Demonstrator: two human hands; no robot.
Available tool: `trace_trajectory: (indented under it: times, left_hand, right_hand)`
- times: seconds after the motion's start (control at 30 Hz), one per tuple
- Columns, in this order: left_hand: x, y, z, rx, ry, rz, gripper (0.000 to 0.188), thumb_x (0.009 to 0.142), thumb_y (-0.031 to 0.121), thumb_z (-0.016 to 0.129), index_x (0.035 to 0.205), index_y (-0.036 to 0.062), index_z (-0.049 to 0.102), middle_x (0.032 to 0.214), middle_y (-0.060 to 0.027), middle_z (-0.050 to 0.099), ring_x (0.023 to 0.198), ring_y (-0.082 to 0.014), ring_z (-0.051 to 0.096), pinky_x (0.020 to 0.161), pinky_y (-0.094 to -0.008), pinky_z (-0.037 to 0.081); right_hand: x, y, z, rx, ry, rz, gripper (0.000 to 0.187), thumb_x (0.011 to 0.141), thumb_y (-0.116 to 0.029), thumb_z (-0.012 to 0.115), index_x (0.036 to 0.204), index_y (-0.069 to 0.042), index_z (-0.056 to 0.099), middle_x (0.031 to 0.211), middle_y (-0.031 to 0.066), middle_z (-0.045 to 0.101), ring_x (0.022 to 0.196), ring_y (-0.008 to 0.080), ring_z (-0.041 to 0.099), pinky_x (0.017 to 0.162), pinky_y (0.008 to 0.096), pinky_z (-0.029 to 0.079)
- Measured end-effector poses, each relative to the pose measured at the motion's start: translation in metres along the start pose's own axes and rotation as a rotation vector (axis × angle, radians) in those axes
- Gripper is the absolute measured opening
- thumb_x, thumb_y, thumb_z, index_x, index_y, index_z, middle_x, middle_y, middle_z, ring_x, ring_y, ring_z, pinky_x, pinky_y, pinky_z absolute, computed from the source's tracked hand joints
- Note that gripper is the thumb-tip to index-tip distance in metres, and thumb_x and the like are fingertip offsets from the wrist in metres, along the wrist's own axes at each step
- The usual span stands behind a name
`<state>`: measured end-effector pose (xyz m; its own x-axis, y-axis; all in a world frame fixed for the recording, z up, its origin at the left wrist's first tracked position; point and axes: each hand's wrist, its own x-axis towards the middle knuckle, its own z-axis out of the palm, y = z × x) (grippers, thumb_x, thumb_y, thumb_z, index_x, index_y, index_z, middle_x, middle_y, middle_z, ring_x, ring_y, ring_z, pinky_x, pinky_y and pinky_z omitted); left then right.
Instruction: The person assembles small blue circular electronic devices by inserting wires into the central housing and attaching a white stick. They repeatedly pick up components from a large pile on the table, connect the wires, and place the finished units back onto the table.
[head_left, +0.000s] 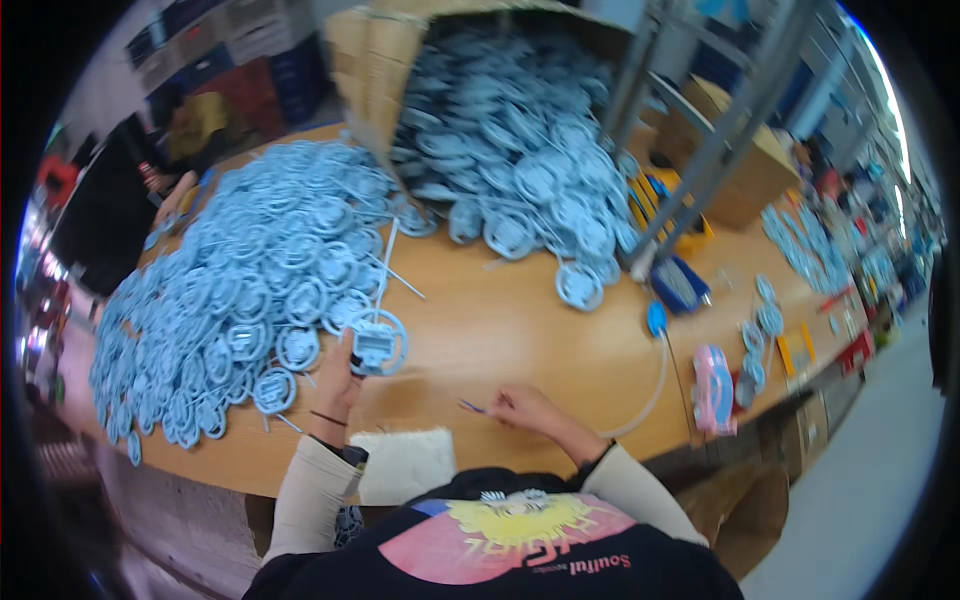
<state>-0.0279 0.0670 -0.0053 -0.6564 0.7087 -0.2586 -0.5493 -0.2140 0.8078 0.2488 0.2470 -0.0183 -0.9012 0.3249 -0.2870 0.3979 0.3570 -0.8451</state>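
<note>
My left hand [338, 385] is closed on a light blue round plastic part [376, 342] at the near edge of a big pile. The part has a ring-shaped rim, a rectangular slot in its middle and a thin stick pointing away from me. To the right, my right hand [522, 408] pinches a small, thin, dark-tipped piece [471, 406], too small to name, just above the wooden table [470, 330]. A gap of bare wood lies between the hands. Many similar blue parts [250, 270] are heaped left of and beyond my left hand.
An open cardboard box [365, 75] on its side spills more blue parts. Right of it stand a grey metal frame [720, 140], a yellow tool [690, 235], a dark blue device [680, 285] and a pink-and-blue item [713, 390]. A whitish cloth [405, 465] lies at the near edge.
</note>
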Motion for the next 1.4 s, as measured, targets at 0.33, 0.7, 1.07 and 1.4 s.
trace_trajectory:
  times: [0.33, 0.7, 1.07, 1.4]
  left_hand:
    - [0.081, 0.144, -0.055, 0.716, 0.733, 0.716, 0.039, 0.08, 0.025, 0.054, 0.107, -0.0028, 0.046, 0.104, -0.0254, 0.052, 0.097, -0.0383, 0.051, 0.082, -0.0407, 0.041]
    - [-0.042, -0.084, 0.022, 1.423, 0.265, 0.622, 0.034, 0.083, 0.021, 0.052, 0.11, 0.001, 0.05, 0.113, -0.0178, 0.048, 0.109, -0.0334, 0.045, 0.092, -0.0401, 0.037]
    - [-0.048, -0.126, 0.019, 1.62, 0.373, 0.565, 0.039, 0.079, 0.019, 0.05, 0.114, 0.0019, 0.046, 0.123, -0.017, 0.041, 0.119, -0.0316, 0.036, 0.101, -0.039, 0.029]
    - [-0.05, -0.116, 0.031, 1.676, 0.377, 0.505, 0.04, 0.076, 0.018, 0.05, 0.113, 0.0025, 0.045, 0.12, -0.016, 0.042, 0.113, -0.0311, 0.04, 0.097, -0.0393, 0.032]
  right_hand:
    - [-0.022, -0.041, -0.04, -0.087, 0.012, -0.101, 0.027, 0.078, -0.021, 0.061, 0.093, 0.001, 0.06, 0.086, 0.0163, 0.062, 0.086, 0.0278, 0.057, 0.078, 0.0354, 0.044]
    - [0.063, -0.022, -0.144, -0.178, 0.337, -0.145, 0.033, 0.08, -0.025, 0.059, 0.102, 0.0, 0.057, 0.097, 0.0164, 0.06, 0.088, 0.0308, 0.057, 0.081, 0.037, 0.043]
    - [0.148, 0.021, -0.23, -0.44, 0.635, -0.037, 0.035, 0.08, -0.026, 0.058, 0.105, -0.001, 0.056, 0.098, 0.0161, 0.059, 0.087, 0.0311, 0.057, 0.081, 0.0369, 0.044]
    - [0.188, 0.056, -0.285, -0.581, 0.828, 0.176, 0.037, 0.081, -0.027, 0.057, 0.107, -0.001, 0.054, 0.1, 0.0158, 0.059, 0.086, 0.0315, 0.057, 0.08, 0.0368, 0.044]
